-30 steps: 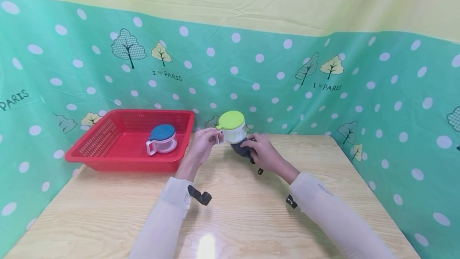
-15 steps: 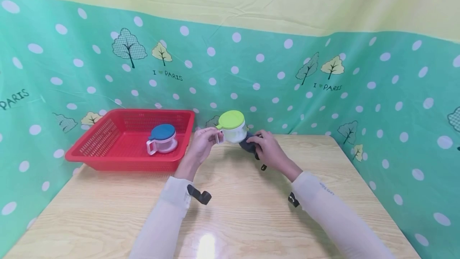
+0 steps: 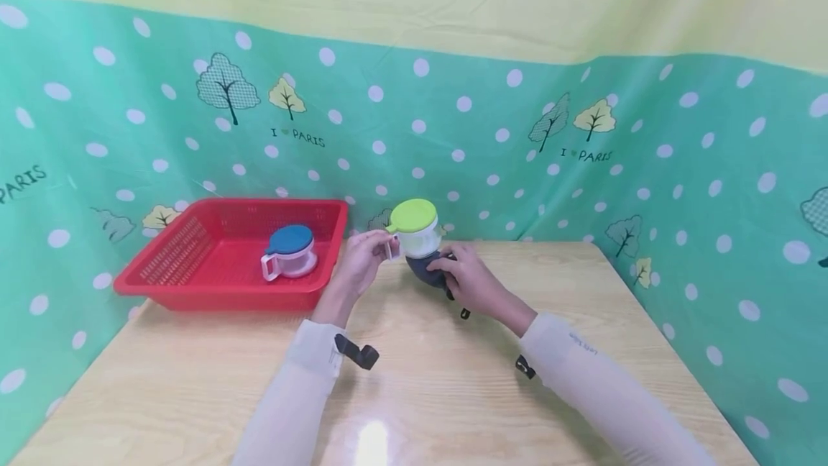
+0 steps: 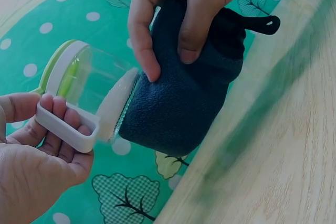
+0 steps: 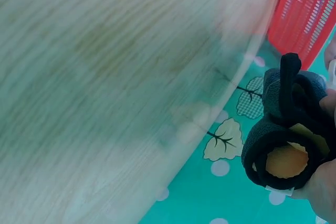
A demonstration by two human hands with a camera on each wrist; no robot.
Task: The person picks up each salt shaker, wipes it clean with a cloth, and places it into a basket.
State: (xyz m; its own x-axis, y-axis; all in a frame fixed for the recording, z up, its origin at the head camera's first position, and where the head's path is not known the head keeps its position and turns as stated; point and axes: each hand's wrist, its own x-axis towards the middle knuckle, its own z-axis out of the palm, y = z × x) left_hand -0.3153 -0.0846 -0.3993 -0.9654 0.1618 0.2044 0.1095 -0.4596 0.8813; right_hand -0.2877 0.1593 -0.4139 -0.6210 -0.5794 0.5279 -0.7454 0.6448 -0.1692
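Note:
My left hand [image 3: 362,257] has its fingers through and around the white handle [image 4: 67,127] of a clear seasoning jar [image 3: 419,241] with a lime-green lid [image 3: 414,215]. The jar is held up above the table, its base towards the right hand. My right hand [image 3: 471,280] grips a dark blue cloth mitt [image 4: 178,95] that touches the jar's base. On the mitt are a hanging loop [image 4: 261,24] and, in the right wrist view, a black-edged opening [image 5: 251,166] with something orange inside. The right wrist view shows only part of the hands.
At the left of the wooden table [image 3: 427,394] stands a red basket [image 3: 223,299]. Inside it is a similar jar [image 3: 299,262] with a blue lid [image 3: 290,239]. A green patterned cloth [image 3: 401,142] hangs behind the table and along its sides.
The right hand and the mitt shifted right along the jar's base, then came back left and a little lower. The left hand and jar stay nearly in place.

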